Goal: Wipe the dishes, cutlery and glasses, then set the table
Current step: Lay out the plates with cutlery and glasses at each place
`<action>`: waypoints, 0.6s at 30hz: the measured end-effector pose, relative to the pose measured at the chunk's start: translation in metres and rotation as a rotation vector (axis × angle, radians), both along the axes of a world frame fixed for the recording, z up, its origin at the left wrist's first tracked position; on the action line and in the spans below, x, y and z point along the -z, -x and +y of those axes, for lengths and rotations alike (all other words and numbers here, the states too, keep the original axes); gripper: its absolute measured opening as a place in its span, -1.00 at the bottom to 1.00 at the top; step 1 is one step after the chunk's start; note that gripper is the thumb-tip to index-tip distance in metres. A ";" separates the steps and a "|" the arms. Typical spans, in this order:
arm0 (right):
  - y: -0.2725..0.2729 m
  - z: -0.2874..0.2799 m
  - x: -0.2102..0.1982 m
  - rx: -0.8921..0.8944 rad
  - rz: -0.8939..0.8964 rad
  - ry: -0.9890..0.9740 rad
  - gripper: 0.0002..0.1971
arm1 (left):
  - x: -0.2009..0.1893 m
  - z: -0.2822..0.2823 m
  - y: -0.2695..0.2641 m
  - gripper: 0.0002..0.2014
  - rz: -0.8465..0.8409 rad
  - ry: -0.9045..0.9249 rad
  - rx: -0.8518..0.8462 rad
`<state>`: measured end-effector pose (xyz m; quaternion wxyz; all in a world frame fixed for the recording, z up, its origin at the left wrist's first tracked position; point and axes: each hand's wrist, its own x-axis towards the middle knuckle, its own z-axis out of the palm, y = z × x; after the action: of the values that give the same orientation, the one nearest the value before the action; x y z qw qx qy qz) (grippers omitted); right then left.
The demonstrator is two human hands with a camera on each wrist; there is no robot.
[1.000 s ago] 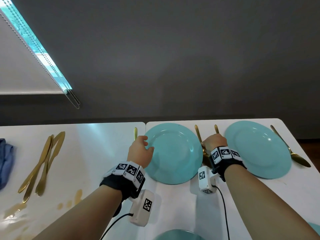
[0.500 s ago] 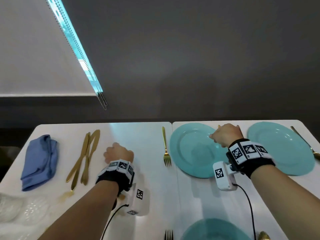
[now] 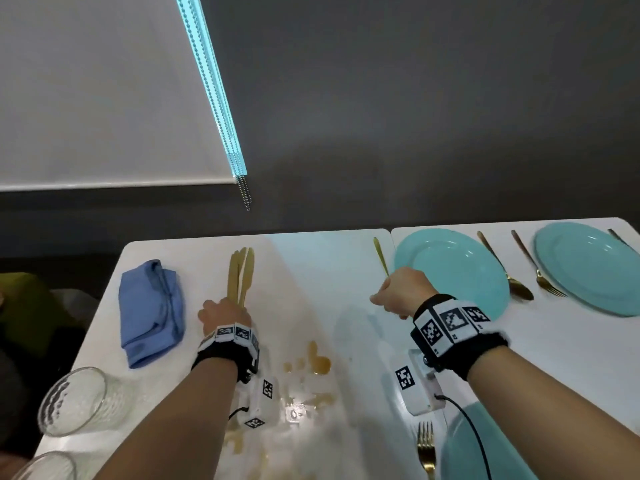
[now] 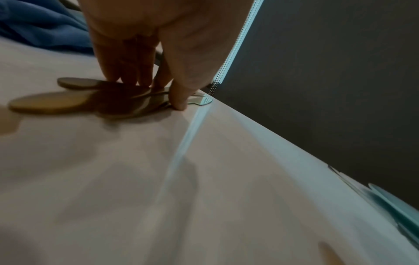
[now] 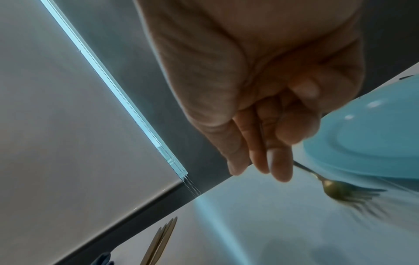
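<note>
Several gold knives (image 3: 242,268) lie bunched on the white table (image 3: 311,271), left of centre. My left hand (image 3: 221,311) is down on their handles (image 4: 45,102); its fingertips (image 4: 127,80) press on top and the thumb touches the table on the other side, pinching the bunch. My right hand (image 3: 398,292) hovers with loosely curled fingers (image 5: 278,161) over a gold fork (image 3: 380,254) that lies left of a teal plate (image 3: 450,271). The fork's tines (image 5: 335,188) show below the fingers, and I see nothing held in this hand.
A folded blue cloth (image 3: 149,306) lies left of the knives. Two glasses (image 3: 76,400) stand at the near left corner. Brown spills (image 3: 317,362) mark the table between my arms. A spoon (image 3: 505,268), a fork (image 3: 538,268) and a second plate (image 3: 588,268) lie at right. Another plate (image 3: 485,452) and fork (image 3: 426,448) sit near me.
My left hand has moved left from the plate's edge onto the knives. My right hand has crossed from right of the plate to above the fork on its left.
</note>
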<state>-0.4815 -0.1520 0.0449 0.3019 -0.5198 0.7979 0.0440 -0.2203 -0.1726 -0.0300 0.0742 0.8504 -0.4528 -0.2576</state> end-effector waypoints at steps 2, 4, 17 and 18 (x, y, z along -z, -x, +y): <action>-0.011 0.002 0.001 -0.014 0.003 -0.003 -0.64 | 0.002 -0.005 -0.005 -0.78 -0.064 -0.060 0.033; -0.019 0.004 0.003 -0.010 0.000 -0.008 -0.66 | 0.003 -0.008 -0.007 -0.79 -0.060 -0.056 0.025; -0.036 0.017 0.007 -0.026 -0.002 -0.028 -0.68 | -0.007 -0.005 -0.002 -0.70 -0.089 -0.160 0.277; -0.036 0.018 0.007 -0.026 -0.002 -0.028 -0.68 | -0.003 -0.005 -0.003 -0.69 -0.127 -0.154 0.374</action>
<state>-0.4458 -0.1337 0.0380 0.3095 -0.5258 0.7902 0.0584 -0.2173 -0.1777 -0.0269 -0.0689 0.7692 -0.5854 -0.2469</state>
